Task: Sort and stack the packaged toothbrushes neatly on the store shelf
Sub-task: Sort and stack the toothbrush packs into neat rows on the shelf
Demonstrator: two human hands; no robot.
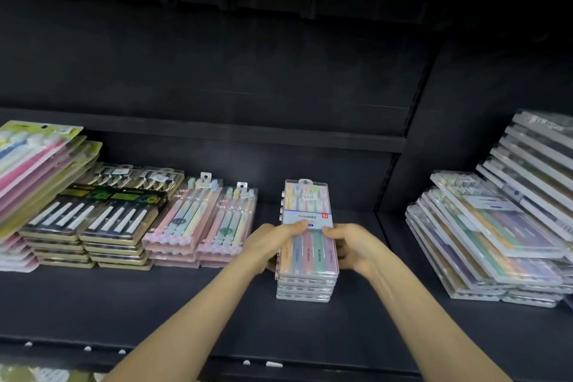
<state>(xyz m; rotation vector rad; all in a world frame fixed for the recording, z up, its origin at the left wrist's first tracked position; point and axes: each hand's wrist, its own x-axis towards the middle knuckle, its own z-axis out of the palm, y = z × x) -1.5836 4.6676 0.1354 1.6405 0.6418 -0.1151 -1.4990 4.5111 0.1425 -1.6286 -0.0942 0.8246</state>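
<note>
A stack of several clear toothbrush cases (307,245) with pastel brushes and a red "5" label stands on the dark shelf (217,313), near the middle. My left hand (273,245) grips its left side, thumb lying across the top case. My right hand (350,248) grips the right side, thumb also on top. Both forearms reach in from the bottom of the view.
Left of the stack lie pink pastel packs (198,226), black-and-gold packs (93,226) and a leaning pile of green-backed pink packs (34,164). At the right sits an untidy pile of clear cases (490,242), with more leaning behind (539,164).
</note>
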